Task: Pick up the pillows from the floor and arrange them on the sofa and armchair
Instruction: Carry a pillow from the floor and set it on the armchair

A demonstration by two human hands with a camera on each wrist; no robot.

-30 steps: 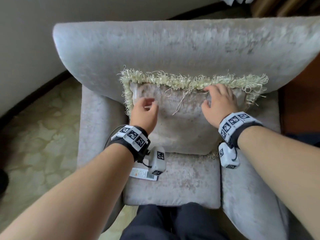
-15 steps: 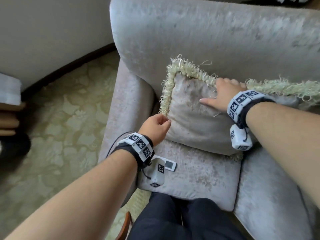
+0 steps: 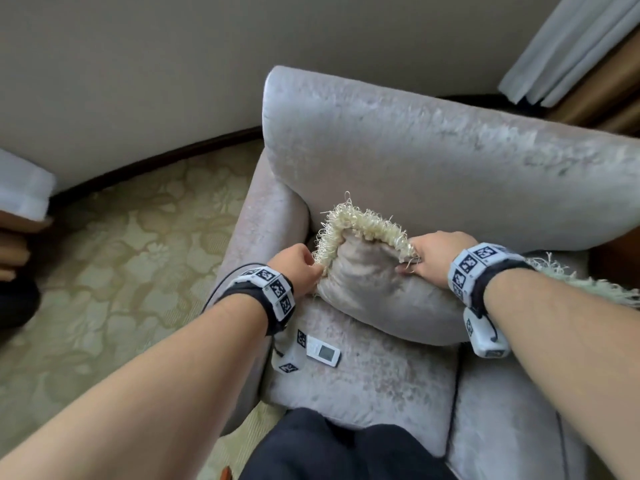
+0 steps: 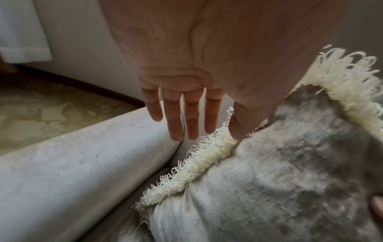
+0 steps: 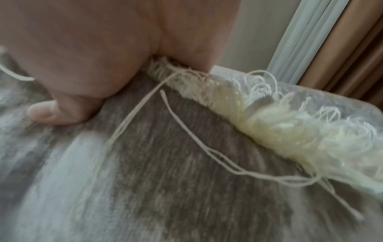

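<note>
The armchair [image 3: 433, 161] is covered in pale grey plush cloth with a soft, crushed sheen. The pillow [image 3: 374, 292] has similar napped grey fabric, edged with a cream looped-yarn fringe [image 3: 360, 220]. The carpet [image 3: 114, 258] looks like matt woven cloth, though blurred. The curtain [image 3: 568, 46] is smooth white cloth.

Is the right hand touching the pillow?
Touching. In the right wrist view the right hand has its thumb pressed onto the pillow and grips its fringed edge; the head view shows the same grip.
</note>
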